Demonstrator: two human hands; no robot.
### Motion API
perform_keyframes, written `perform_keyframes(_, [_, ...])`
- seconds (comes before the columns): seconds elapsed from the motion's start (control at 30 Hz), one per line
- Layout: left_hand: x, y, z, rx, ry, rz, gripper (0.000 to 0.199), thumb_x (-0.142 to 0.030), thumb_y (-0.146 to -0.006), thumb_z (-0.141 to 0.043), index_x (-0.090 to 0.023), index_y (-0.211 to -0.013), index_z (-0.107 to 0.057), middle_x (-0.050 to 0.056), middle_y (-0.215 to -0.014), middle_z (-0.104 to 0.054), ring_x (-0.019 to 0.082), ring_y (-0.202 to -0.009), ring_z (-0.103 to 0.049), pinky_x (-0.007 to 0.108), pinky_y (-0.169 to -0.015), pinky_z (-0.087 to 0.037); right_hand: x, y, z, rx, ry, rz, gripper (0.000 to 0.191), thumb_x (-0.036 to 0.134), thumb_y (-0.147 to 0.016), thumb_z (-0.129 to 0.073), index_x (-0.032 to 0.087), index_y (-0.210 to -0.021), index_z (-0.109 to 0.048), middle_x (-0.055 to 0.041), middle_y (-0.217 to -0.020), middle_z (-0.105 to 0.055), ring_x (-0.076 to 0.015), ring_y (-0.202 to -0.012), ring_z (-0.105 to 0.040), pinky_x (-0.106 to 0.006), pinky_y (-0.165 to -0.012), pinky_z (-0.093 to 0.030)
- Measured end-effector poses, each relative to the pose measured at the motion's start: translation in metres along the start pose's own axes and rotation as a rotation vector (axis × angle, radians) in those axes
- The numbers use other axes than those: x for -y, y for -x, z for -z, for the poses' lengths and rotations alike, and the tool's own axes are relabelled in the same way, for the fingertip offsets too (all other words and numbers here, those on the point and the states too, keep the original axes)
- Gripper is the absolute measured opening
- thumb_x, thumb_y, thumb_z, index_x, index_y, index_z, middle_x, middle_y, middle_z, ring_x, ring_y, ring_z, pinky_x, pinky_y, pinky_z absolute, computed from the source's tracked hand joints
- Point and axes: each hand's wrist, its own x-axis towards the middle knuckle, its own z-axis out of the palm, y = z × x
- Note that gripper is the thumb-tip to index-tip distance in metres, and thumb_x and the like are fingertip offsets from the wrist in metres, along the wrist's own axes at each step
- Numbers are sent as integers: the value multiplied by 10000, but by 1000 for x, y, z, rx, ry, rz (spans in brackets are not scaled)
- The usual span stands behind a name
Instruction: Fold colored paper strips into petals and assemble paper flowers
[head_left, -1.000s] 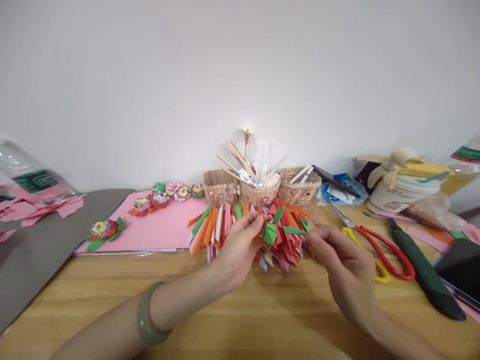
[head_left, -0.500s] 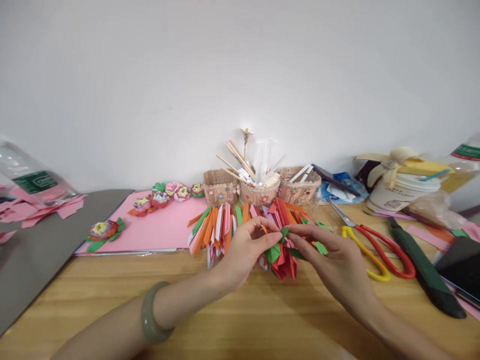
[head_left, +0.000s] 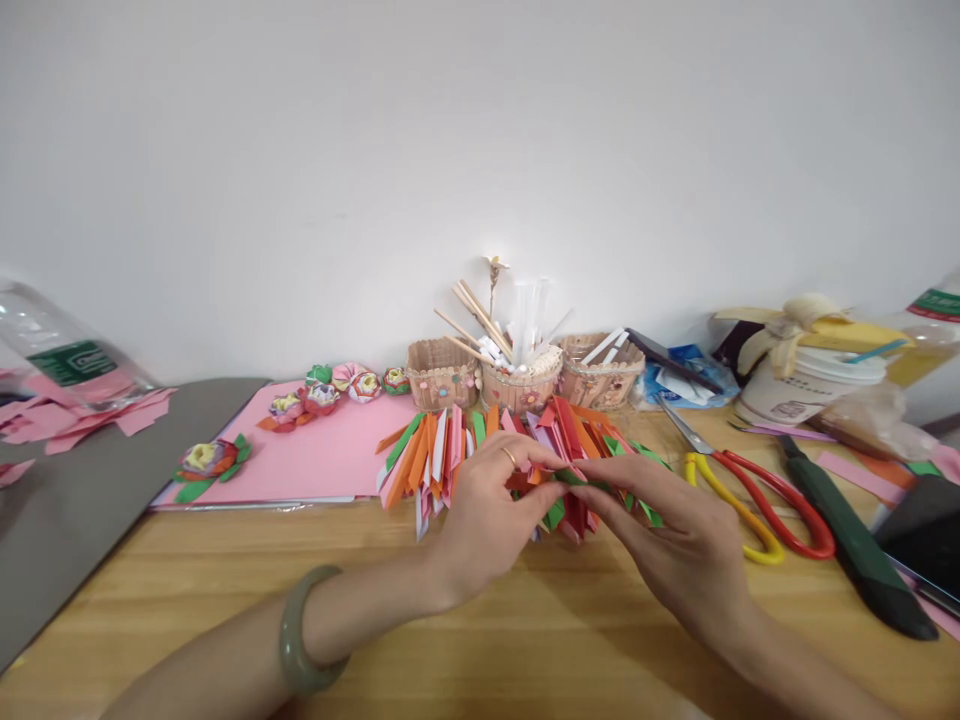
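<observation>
My left hand [head_left: 499, 510], with a ring on one finger, pinches one end of a small green folded paper piece [head_left: 574, 478]. The other end is between the thumb and fingers of my right hand [head_left: 667, 520]. Most of that piece is hidden by my fingertips. Just behind my hands lies a pile of red and green folded paper strips [head_left: 574, 430], partly covered by them. To the left of it fans a bundle of orange, pink, white and green folded strips [head_left: 431, 455].
Three small woven baskets [head_left: 442, 375] stand against the wall, the middle one holding sticks. On the left, paper flowers [head_left: 210, 462] rest by and on pink paper sheets [head_left: 315, 460]. Scissors [head_left: 780, 500], a green-handled cutter [head_left: 855, 540] and a lidded cup [head_left: 802, 385] are on the right.
My hands have brought their fingertips level around the green paper piece, which now lies flatter and shows less. My left hand has turned slightly. The other things stay put.
</observation>
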Motion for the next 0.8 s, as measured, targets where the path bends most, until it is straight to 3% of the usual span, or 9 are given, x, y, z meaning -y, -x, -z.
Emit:
perform_keyframes(0.4, [2,0,-1,-23,14,-35,31,-162,-741,-604,-193,-740,-611,49,-802,-634,177,-830,-569,313,-773,-430,7,-5,-1,-36,-35,-236,163,347,-735,-625,214,-785,-705,-14,-674,-720,-167,-542,-647,-261,-523,-517])
perform_keyframes(0.57, [2,-1,0,-9,-28,-51,59,-146,-722,-618,-184,-710,-574,35,-801,-576,164,-810,-543,282,-733,-415,6,-6,-1,-50,-4,-237,150,338,-724,-635,218,-780,-706,-16,-711,-730,-173,-564,-655,-275,-563,-525])
perform_keyframes(0.8, [2,-1,0,28,0,34,61,-155,-726,-608,-184,-719,-556,28,-796,-564,155,-771,-538,275,-708,-413,4,-3,-3,-65,24,-236,177,372,-728,-626,217,-761,-704,-17,-688,-727,-167,-546,-650,-264,-531,-523])
